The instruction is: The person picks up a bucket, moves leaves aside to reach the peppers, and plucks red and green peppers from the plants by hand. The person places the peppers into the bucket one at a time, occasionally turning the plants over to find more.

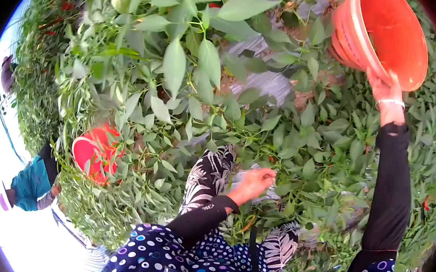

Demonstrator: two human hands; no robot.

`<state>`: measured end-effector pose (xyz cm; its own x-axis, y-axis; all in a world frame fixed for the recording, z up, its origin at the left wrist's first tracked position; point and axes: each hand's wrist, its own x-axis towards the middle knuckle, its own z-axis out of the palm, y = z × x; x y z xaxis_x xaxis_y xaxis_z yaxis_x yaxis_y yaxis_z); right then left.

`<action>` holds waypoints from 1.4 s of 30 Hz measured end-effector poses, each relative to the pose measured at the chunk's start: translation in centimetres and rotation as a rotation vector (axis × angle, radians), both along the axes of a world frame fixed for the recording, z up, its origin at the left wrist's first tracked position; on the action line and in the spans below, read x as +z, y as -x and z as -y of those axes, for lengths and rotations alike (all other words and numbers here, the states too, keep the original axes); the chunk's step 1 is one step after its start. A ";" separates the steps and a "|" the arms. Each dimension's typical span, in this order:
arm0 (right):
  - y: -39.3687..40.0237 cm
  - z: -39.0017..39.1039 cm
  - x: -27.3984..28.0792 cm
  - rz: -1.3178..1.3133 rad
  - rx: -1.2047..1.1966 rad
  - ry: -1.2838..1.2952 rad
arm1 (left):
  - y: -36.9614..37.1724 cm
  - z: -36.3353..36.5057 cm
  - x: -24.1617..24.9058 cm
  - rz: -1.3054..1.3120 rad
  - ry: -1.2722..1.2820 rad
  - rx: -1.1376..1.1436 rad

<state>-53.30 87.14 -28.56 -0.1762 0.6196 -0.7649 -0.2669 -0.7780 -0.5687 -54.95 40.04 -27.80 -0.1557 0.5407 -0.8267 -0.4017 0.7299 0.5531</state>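
My right hand (385, 91), a white band at its wrist, grips the rim of a red bucket (347, 33) at the upper right. The bucket is tipped on its side above the pepper plants, its mouth facing right. Inside it I make out only a few small specks. My left hand (252, 184) is low in the middle, in front of my legs and close to the leaves (308, 169). Its fingers are curled together, and whatever they may hold is hidden. An orange-yellow pepper (248, 223) shows below that hand.
Another red bucket (83, 151) stands among the plants at left, partly covered by leaves. Plastic sheeting (269, 86) shows between the rows. Red peppers (426, 203) hang at right. A person in teal (32, 184) is at far left; another person (8, 73) is farther off.
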 end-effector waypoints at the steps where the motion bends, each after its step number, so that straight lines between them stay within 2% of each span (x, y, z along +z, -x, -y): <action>1: 0.6 -0.5 -2.5 0.058 0.065 0.033 | 0.0 0.0 -0.7 0.050 0.026 0.024; 2: 2.0 -0.5 -4.0 0.052 -0.131 0.017 | -0.4 0.3 -2.0 0.039 0.034 0.004; 3: 1.9 -0.6 -5.6 0.168 -0.171 -0.033 | -0.6 -0.2 -2.9 0.052 0.057 -0.009; 5: 0.9 -1.5 -5.7 0.076 -0.106 0.057 | -0.6 -2.4 -2.7 -0.093 -0.056 -0.077; 7: 1.4 0.5 -4.6 0.059 -0.050 -0.130 | -1.0 -3.7 -1.8 0.097 0.006 -0.024; 8: 1.1 1.0 -4.1 0.047 0.072 -0.144 | -1.9 -3.4 -1.8 0.130 -0.034 0.001; 9: 0.9 2.2 -4.0 0.006 0.089 -0.201 | -1.7 -4.0 -1.1 0.166 -0.015 -0.018; 11: -1.1 4.6 -5.7 -0.339 0.124 -0.089 | -3.0 -3.2 -1.7 0.199 -0.029 -0.070; 13: 1.9 11.0 -5.9 -0.095 0.229 -0.216 | -2.9 -3.6 -1.6 0.224 0.001 -0.165; 14: 4.0 14.3 -5.6 -0.064 0.352 -0.210 | -2.4 -3.9 -1.7 0.304 0.026 -0.292; 16: 8.8 20.2 -4.8 0.011 0.614 -0.174 | -2.7 -4.2 -1.5 0.262 -0.023 -0.318; 17: 10.7 23.1 -5.8 -0.140 0.638 -0.113 | -2.6 -4.3 -1.4 0.216 -0.088 -0.337; 18: 13.0 26.0 -6.6 -0.190 0.680 -0.223 | -1.7 -4.9 -1.2 0.285 -0.060 -0.384; 19: 14.8 29.0 -8.3 -0.174 0.808 -0.483 | -4.2 -2.9 -2.4 0.148 -0.246 -0.372; 20: 16.5 30.9 -8.3 -0.064 0.952 -0.605 | -4.9 -2.7 -2.6 0.138 -0.275 -0.385; 21: 18.9 33.3 -8.7 0.090 1.067 -0.945 | -5.1 -3.0 -2.9 0.151 -0.273 -0.387; 22: 19.5 34.4 -8.3 0.122 0.963 -0.985 | -5.4 -3.3 -2.9 0.179 -0.259 -0.378; 23: 20.1 35.6 -8.8 -0.011 0.895 -0.844 | -5.5 -3.5 -2.8 0.198 -0.245 -0.378; 25: 21.0 35.9 -8.2 0.119 0.926 -1.095 | -5.1 -3.5 -2.7 0.238 -0.207 -0.386; 27: 21.2 36.1 -7.9 0.150 0.944 -1.073 | -4.9 -3.1 -2.7 0.253 -0.187 -0.394; 29: 21.4 35.8 -8.0 0.075 1.061 -1.015 | -4.9 -2.9 -2.9 0.255 -0.178 -0.400; 30: 21.5 35.7 -8.4 0.069 0.940 -1.034 | -4.9 -2.6 -3.2 0.257 -0.180 -0.407; 31: 21.6 35.6 -8.6 0.070 0.926 -1.040 | -5.0 -2.5 -3.4 0.262 -0.182 -0.410; 33: 21.6 34.8 -9.0 -0.016 1.011 -1.116 | -5.2 -2.4 -3.9 0.263 -0.187 -0.407; 34: 21.1 34.4 -8.7 -0.107 1.178 -0.898 | -5.2 -2.4 -4.1 0.262 -0.189 -0.406; 35: 21.0 33.8 -8.6 -0.101 1.163 -0.916 | -5.1 -2.4 -4.3 0.266 -0.189 -0.407; 37: 20.6 32.4 -8.0 -0.179 1.053 -1.086 | -5.0 -2.6 -4.5 0.272 -0.188 -0.402; 38: 20.0 31.2 -7.3 -0.116 1.223 -1.105 | -5.0 -2.8 -4.7 0.270 -0.187 -0.389; 42: 20.2 28.4 -3.3 -0.004 1.273 -1.305 | -4.5 -2.8 -4.9 0.281 -0.168 -0.365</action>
